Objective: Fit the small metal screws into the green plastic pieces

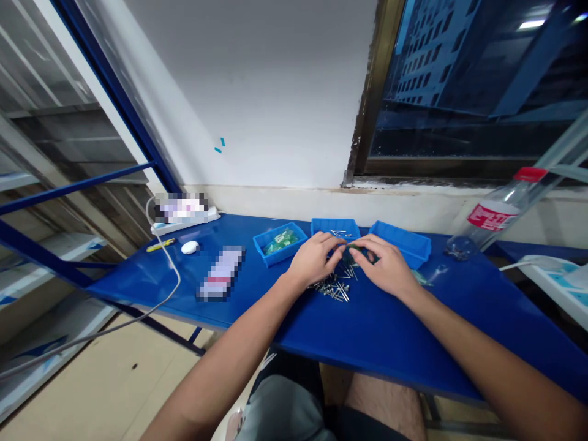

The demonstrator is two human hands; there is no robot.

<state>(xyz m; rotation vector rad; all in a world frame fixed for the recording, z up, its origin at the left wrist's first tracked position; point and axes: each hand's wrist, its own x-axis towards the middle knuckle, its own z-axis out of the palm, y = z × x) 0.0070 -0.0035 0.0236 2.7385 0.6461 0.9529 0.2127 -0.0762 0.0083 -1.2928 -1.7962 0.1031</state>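
Observation:
Over the middle of the blue table, my left hand point(316, 257) and my right hand point(386, 267) are close together with bent fingers. Between their fingertips is a small dark green thing point(354, 250), partly covered by the fingers, and its kind cannot be made out. The thumb and fingers of each hand close toward it. Below the hands lies a loose pile of thin metal pins point(337, 289), which look like rivets. Just behind are a blue bin with a few metal pins point(334, 228) and, to the right, another blue bin point(404, 241) whose contents are mostly hidden.
Left of my hands, a blue bin point(281, 242) holds small green pieces. A blurred-out flat object point(222, 273), a white mouse-like item point(190, 247), a yellow cutter point(160, 245) and a cable lie farther left. A red-capped bottle point(489, 214) leans at the right.

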